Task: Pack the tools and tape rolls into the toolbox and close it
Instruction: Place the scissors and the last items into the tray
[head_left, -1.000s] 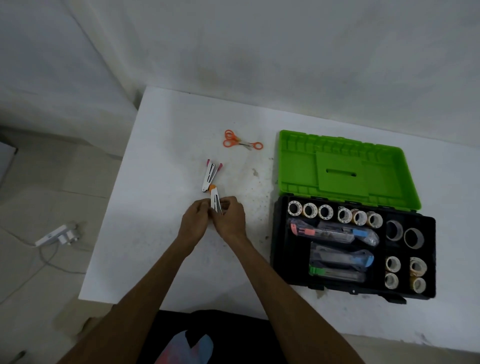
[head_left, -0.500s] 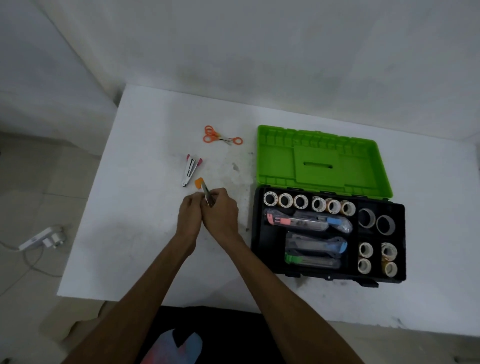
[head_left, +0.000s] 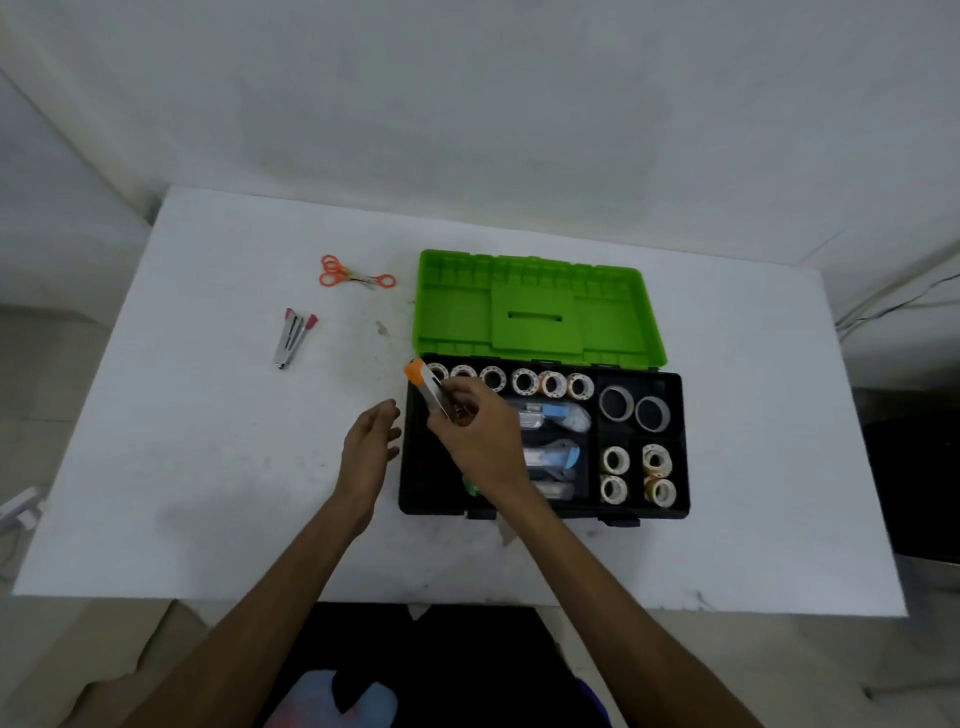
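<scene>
1. Since half a second ago the hands have parted: right hand (head_left: 480, 434) has carried the orange-capped tool (head_left: 427, 388) from the table to above the toolbox's (head_left: 680, 441) left end.
2. Right fingers pinch the tool's lower end; orange cap points to 11 o'clock.
3. Left hand (head_left: 370, 446) hangs empty just beside the toolbox's left wall, fingers loosely spread.
4. Green lid (head_left: 537, 312) lies open at 12 o'clock of the tray; tape rolls (head_left: 524, 381) line the back row.
5. On the white table (head_left: 208, 467): pink-tipped tool (head_left: 292, 338) at 10 o'clock of the left hand, orange scissors (head_left: 356, 273) beyond it.
</scene>
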